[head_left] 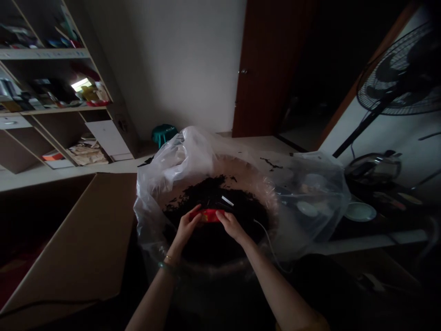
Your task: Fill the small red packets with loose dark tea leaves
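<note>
A small shiny red packet (209,215) with gold print is held level between both hands. My left hand (188,225) grips its left end, fingers closed around it; my right hand (231,226) pinches the right end. Under them is a heap of dark, leaf-like dry bits (203,191) in a wide round container lined with clear plastic (188,154). On the heap, just beyond the packet, lies a short white strip (227,201). To the right of my right hand a thin white cord (267,234) runs over the container's rim.
On the left stands an open cardboard box (79,239), with a shelf unit (51,110) behind. At the back are a green stool (164,133) and a brown door (268,69). A fan (396,78), a glass kettle (377,168) and a bowl (360,212) are on the right.
</note>
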The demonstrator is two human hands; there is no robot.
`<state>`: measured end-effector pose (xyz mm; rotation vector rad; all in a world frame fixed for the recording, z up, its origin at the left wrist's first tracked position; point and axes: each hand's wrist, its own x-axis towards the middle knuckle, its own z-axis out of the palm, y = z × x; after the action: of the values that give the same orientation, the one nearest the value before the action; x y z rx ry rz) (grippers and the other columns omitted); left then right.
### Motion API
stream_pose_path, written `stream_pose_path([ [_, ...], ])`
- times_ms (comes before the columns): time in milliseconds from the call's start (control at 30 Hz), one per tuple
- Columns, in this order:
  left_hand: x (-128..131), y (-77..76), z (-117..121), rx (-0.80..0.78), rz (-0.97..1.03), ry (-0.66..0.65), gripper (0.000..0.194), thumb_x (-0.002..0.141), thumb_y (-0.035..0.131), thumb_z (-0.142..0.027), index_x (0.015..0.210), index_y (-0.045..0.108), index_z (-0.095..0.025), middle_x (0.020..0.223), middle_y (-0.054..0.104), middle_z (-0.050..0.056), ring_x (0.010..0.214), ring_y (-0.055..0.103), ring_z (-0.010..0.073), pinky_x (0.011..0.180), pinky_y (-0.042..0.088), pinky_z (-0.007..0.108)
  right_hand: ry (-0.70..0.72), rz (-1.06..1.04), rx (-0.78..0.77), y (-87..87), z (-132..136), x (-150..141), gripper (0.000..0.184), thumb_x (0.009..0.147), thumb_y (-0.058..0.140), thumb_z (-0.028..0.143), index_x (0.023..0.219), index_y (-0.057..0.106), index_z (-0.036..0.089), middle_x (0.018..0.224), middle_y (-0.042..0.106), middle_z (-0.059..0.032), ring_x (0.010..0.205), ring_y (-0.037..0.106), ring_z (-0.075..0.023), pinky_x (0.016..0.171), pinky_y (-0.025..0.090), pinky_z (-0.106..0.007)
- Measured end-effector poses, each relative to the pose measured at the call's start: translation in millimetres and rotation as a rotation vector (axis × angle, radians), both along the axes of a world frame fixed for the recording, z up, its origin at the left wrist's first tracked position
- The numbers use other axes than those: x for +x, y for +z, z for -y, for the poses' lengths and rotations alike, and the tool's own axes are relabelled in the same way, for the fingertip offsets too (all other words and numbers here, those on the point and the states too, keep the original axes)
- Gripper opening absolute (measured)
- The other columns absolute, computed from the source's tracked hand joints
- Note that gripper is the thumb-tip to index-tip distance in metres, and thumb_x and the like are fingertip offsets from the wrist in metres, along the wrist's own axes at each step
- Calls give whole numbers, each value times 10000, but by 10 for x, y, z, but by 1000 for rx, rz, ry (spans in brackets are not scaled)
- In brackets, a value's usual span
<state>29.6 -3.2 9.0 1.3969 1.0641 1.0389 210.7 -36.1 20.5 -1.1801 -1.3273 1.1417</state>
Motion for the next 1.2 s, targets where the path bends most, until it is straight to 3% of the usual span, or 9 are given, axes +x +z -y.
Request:
stream_pose_path([
  [100,27,52,58,542,-394,164,791,686,722,-428,1371,421,-175,1410,461,158,1293,423,335,1052,345,518,38,-25,-28,32,0,1,657,780,443,723,1030,700,173,1050,715,-95,1038,630,-267,1009,398,-437],
  [233,52,141,139,881,-880,10,652,742,684,-264,1351,455,-220,1373,515,120,1350,333,331,1058,286,512,118,-71,-102,49,-10,-53,710,750,456,748,1164,644,202,1195,655,-92,1169,557,-263,1072,334,-434],
  [400,0,137,127,874,-1046,16,503,802,609,-231,1296,511,-206,1236,623,114,1151,534,281,899,404,417,170,-102,-115,79,-62,-205,671,748,470,740,1100,675,208,1171,664,-67,1207,518,-259,1105,272,-440],
  [600,-176,28,-4,787,-905,128,451,738,663,-198,1183,584,-202,1134,666,93,1052,588,249,879,460,374,242,-63,10,238,-69,-197,621,897,295,636,1110,663,183,1025,716,-68,1048,613,-238,987,406,-438],
  [700,-270,-70,-107,687,-737,339,386,715,683,-207,1096,618,-199,1041,690,74,954,626,224,859,497,358,133,267,207,188,30,-58,501,915,376,540,1240,584,220,1135,679,-96,1121,571,-252,977,406,-453],
  [800,-336,-174,-194,598,-574,526,392,693,707,-268,1066,621,-182,984,696,71,880,649,213,800,529,345,259,847,424,12,149,34,616,759,666,492,1319,515,282,1375,512,-114,1327,360,-339,1066,259,-555],
  [900,-362,-235,-236,570,-506,620,428,661,725,-302,1053,622,-165,981,691,85,867,655,222,779,538,355,382,1213,486,-173,168,-19,771,706,714,518,1387,421,310,1508,312,-127,1396,198,-383,1087,159,-602],
  [1033,-358,-227,-230,578,-516,689,437,631,743,-307,1027,631,-163,941,683,84,862,648,230,768,535,360,327,1367,421,-259,-81,-291,721,798,574,583,1419,378,274,1516,276,-158,1399,181,-393,1096,132,-596],
  [1200,-357,-200,-207,600,-516,769,437,643,736,-308,1041,624,-169,912,669,72,800,633,207,721,531,335,333,1366,302,-151,-705,-713,809,766,523,678,1425,370,234,1535,208,-178,1401,124,-431,1085,126,-609],
])
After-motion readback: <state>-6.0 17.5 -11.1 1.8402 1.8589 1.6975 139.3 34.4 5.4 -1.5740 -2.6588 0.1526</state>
